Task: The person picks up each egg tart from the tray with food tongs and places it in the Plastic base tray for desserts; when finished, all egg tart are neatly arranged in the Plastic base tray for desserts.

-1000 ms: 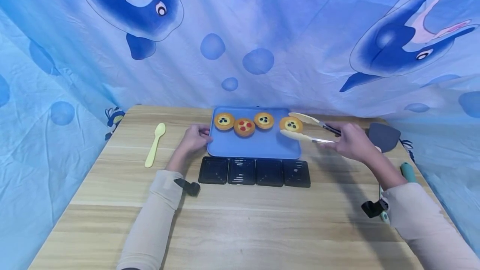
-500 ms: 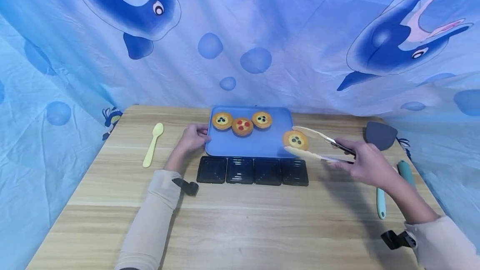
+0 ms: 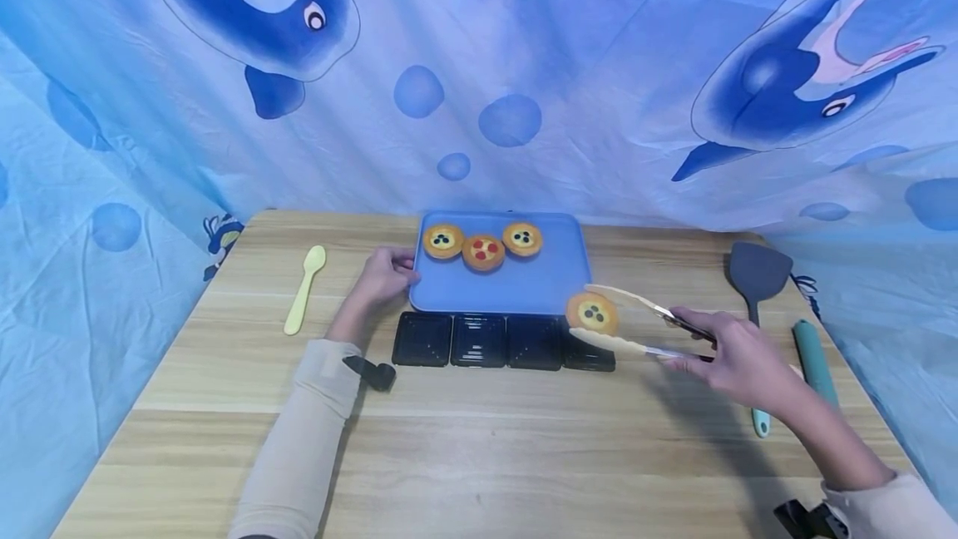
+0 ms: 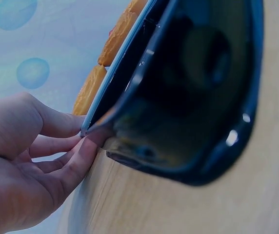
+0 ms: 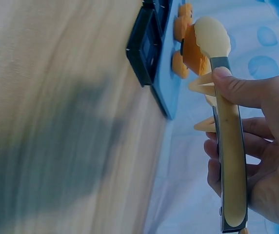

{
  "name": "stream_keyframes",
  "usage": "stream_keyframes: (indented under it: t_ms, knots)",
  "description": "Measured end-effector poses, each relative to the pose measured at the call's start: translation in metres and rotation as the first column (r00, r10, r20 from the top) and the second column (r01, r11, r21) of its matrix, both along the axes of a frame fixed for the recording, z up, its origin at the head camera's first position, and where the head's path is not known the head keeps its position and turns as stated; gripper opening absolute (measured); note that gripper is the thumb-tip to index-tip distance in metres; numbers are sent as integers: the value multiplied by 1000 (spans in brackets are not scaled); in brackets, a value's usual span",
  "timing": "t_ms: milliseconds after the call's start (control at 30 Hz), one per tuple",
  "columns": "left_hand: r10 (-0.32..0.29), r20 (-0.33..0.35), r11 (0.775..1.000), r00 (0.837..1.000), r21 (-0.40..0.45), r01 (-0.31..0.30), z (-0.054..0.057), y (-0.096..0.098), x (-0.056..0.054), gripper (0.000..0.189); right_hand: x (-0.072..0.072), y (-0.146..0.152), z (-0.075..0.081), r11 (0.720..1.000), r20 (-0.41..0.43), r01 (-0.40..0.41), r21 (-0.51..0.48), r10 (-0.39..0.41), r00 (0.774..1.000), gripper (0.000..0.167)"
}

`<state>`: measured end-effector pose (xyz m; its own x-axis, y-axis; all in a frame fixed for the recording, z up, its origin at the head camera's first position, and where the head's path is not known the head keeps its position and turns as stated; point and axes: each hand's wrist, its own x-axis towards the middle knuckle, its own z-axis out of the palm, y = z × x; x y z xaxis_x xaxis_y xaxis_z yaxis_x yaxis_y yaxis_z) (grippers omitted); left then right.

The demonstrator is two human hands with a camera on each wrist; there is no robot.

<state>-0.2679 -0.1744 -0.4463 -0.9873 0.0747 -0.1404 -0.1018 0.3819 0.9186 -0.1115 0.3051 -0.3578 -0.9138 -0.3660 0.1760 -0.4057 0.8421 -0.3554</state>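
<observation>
My left hand (image 3: 383,277) pinches the left edge of a blue tray (image 3: 516,294), its thumb on the rim in the left wrist view and its fingers below. On the tray lie two toy egg tarts with dark dots, left (image 3: 443,241) and right (image 3: 522,239), and between them a red-dotted tart (image 3: 483,253). My right hand (image 3: 737,356) grips cream-tipped tongs (image 3: 609,342). Between the tong tips is another dark-dotted tart (image 3: 593,313), held raised over the right end of a black container (image 3: 479,341) with several square compartments. The right wrist view shows the thumb pressing the tongs (image 5: 233,161).
A pale yellow spoon (image 3: 305,289) lies left of the tray. At the right are a dark spatula (image 3: 759,271) with a mint handle and a green-handled utensil (image 3: 817,360), partly behind my right arm. A blue dolphin-print cloth (image 3: 524,48) hangs behind the table.
The tongs with the tart have moved from over the tray's right side toward me, to over the container's right compartment. My left hand stays at the tray edge.
</observation>
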Motion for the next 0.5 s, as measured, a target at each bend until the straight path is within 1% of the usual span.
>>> stream_keyframes:
  t_ms: [200, 367, 400, 500]
  knots:
    - [-5, 0, 1000, 1000, -15, 5, 1, 0, 1, 53, 5, 1, -14, 1000, 39, -7, -2, 7, 999, 67]
    - [-9, 2, 1000, 1000, -8, 9, 2, -1, 1, 53, 5, 3, -23, 1000, 15, -11, 15, 11, 1000, 67]
    - [-10, 6, 1000, 1000, 2, 10, 3, -1, 1, 53, 5, 3, -24, 1000, 13, -9, 19, 9, 1000, 67]
    - [-14, -2, 1000, 1000, -3, 14, 2, -1, 1, 53, 5, 5, -26, 1000, 2, -8, 26, 8, 1000, 67]
